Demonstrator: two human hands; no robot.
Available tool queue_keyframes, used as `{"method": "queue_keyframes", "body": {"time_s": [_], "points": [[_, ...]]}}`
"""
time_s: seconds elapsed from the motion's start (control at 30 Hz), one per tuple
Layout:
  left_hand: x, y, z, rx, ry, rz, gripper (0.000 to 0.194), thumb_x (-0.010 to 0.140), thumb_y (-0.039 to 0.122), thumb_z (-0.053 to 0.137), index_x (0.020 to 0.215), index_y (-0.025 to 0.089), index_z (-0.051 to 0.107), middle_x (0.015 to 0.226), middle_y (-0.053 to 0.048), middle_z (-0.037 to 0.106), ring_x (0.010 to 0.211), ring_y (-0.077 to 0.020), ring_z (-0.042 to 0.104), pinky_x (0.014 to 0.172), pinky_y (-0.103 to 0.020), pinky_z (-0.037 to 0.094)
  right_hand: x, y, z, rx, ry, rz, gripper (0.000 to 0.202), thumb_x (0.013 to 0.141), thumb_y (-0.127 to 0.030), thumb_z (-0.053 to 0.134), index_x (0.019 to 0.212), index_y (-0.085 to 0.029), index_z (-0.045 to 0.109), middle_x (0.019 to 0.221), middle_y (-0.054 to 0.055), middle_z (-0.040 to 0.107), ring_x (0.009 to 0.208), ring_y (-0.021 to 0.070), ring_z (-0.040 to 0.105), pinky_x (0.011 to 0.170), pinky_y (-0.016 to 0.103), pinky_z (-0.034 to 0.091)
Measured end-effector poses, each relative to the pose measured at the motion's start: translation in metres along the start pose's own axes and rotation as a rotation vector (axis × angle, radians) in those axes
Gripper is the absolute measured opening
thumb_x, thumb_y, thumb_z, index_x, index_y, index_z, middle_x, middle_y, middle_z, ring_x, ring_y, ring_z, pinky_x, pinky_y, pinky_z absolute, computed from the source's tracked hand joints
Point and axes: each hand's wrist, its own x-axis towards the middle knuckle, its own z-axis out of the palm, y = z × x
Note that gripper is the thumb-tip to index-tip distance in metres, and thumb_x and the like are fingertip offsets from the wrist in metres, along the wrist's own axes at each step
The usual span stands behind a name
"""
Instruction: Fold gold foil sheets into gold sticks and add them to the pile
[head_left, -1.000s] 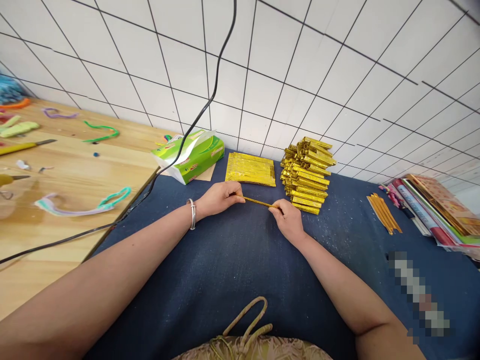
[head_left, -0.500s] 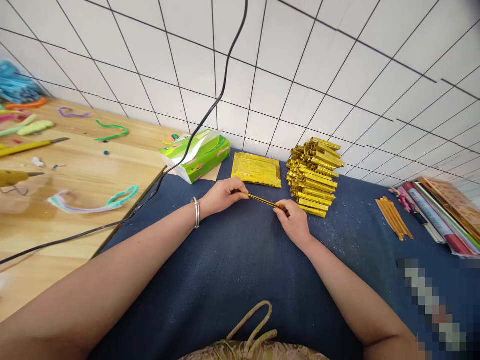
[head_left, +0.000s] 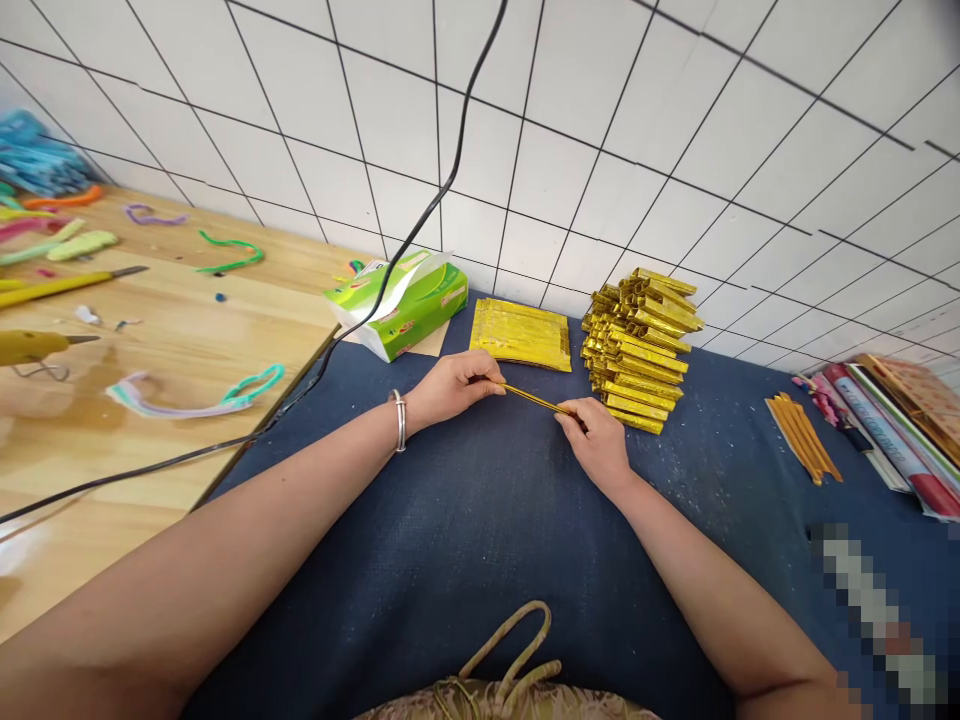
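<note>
A thin gold strip (head_left: 531, 398) is stretched between my two hands over the dark blue cloth. My left hand (head_left: 459, 388), with a silver bangle at the wrist, pinches its left end. The right end is between the closed fingers of my right hand (head_left: 598, 440). Just behind my hands lies a flat stack of gold foil sheets (head_left: 521, 333). To the right of that stack, a tall pile of folded gold foil strips (head_left: 641, 350) stands near the wall.
A green tissue pack (head_left: 405, 305) lies behind my left hand. A black cable (head_left: 450, 180) crosses from the wall to the wooden table (head_left: 172, 340), which holds pipe cleaners and a yellow glue gun (head_left: 37, 347). Orange-brown strips (head_left: 804, 437) and books (head_left: 900, 435) are at right.
The view has shifted slightly, so things appear a little further right. Both hands keep hold of the gold strip, which now appears thinner, turned more edge-on.
</note>
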Motion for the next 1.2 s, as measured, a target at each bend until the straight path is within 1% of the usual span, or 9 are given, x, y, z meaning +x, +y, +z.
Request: {"method": "queue_keyframes", "body": {"time_s": [0.1, 0.27, 0.4, 0.47, 0.6, 0.73, 0.93, 1.1, 1.2], "points": [[-0.001, 0.001, 0.000, 0.023, -0.032, -0.046, 0.013, 0.084, 0.028, 0.059, 0.077, 0.017, 0.059, 0.079, -0.001, 0.061, 0.075, -0.0121, 0.056, 0.071, -0.024, 0.044, 0.000, -0.001, -0.001, -0.026, -0.019, -0.021, 0.017, 0.091, -0.029, 0.047, 0.088, -0.022, 0.062, 0.084, 0.003, 0.062, 0.081, 0.0176, 0.058, 0.076, 0.030, 0.044], [0.000, 0.003, -0.001, 0.110, -0.133, -0.094, 0.016, 0.086, 0.030, 0.054, 0.078, 0.017, 0.056, 0.074, 0.001, 0.056, 0.070, -0.0116, 0.052, 0.067, -0.023, 0.040, 0.000, 0.000, -0.002, -0.093, -0.054, -0.051, 0.021, 0.092, -0.030, 0.043, 0.084, -0.021, 0.060, 0.080, 0.004, 0.061, 0.079, 0.0180, 0.056, 0.073, 0.029, 0.042], [0.001, 0.004, -0.002, 0.125, -0.172, -0.121, 0.017, 0.086, 0.033, 0.052, 0.082, 0.017, 0.056, 0.077, 0.001, 0.057, 0.071, -0.0117, 0.052, 0.067, -0.023, 0.040, 0.000, 0.001, -0.002, -0.129, -0.087, -0.055, 0.021, 0.093, -0.031, 0.042, 0.085, -0.021, 0.058, 0.079, 0.004, 0.059, 0.079, 0.0178, 0.055, 0.072, 0.028, 0.041], [0.000, 0.006, -0.002, 0.134, -0.193, -0.105, 0.017, 0.085, 0.034, 0.053, 0.085, 0.017, 0.058, 0.081, 0.001, 0.058, 0.074, -0.0124, 0.054, 0.070, -0.023, 0.041, 0.000, 0.000, -0.001, -0.147, -0.102, -0.065, 0.021, 0.093, -0.031, 0.041, 0.084, -0.020, 0.057, 0.079, 0.003, 0.058, 0.079, 0.0176, 0.055, 0.072, 0.028, 0.041], [-0.001, 0.010, 0.003, 0.183, -0.246, -0.019, 0.017, 0.086, 0.033, 0.053, 0.087, 0.018, 0.061, 0.085, 0.000, 0.061, 0.080, -0.0134, 0.056, 0.075, -0.024, 0.042, 0.000, -0.002, 0.001, -0.203, -0.122, -0.116, 0.022, 0.094, -0.031, 0.041, 0.084, -0.020, 0.057, 0.080, 0.004, 0.059, 0.080, 0.0178, 0.054, 0.074, 0.028, 0.040], [-0.002, 0.015, 0.009, 0.279, -0.254, 0.027, 0.015, 0.088, 0.029, 0.050, 0.089, 0.019, 0.062, 0.086, -0.001, 0.062, 0.083, -0.0138, 0.056, 0.077, -0.024, 0.042, -0.001, -0.002, 0.003, -0.235, -0.120, -0.139, 0.022, 0.094, -0.031, 0.040, 0.085, -0.020, 0.057, 0.080, 0.005, 0.059, 0.079, 0.0180, 0.054, 0.073, 0.029, 0.040], [-0.002, 0.024, 0.013, 0.451, -0.194, 0.008, 0.015, 0.089, 0.025, 0.048, 0.080, 0.017, 0.057, 0.080, -0.002, 0.058, 0.079, -0.0147, 0.056, 0.072, -0.024, 0.042, 0.001, -0.003, 0.002, -0.202, -0.106, -0.133, 0.020, 0.094, -0.030, 0.042, 0.087, -0.020, 0.058, 0.082, 0.004, 0.060, 0.080, 0.0181, 0.054, 0.074, 0.030, 0.041], [-0.002, 0.030, 0.020, 0.525, -0.199, 0.013, 0.015, 0.090, 0.026, 0.046, 0.081, 0.017, 0.056, 0.081, -0.003, 0.057, 0.078, -0.0153, 0.055, 0.070, -0.025, 0.041, 0.003, -0.007, 0.002, -0.185, -0.068, -0.184, 0.020, 0.091, -0.032, 0.048, 0.101, -0.019, 0.059, 0.096, 0.007, 0.063, 0.092, 0.0211, 0.053, 0.083, 0.034, 0.040], [-0.003, 0.036, 0.029, 0.561, -0.237, 0.066, 0.017, 0.091, 0.028, 0.046, 0.082, 0.017, 0.056, 0.080, -0.003, 0.057, 0.078, -0.0157, 0.055, 0.071, -0.026, 0.042, 0.002, -0.011, 0.003, -0.224, -0.083, -0.250, 0.024, 0.091, -0.033, 0.049, 0.106, -0.019, 0.060, 0.097, 0.008, 0.064, 0.092, 0.0212, 0.052, 0.081, 0.035, 0.039]]}}
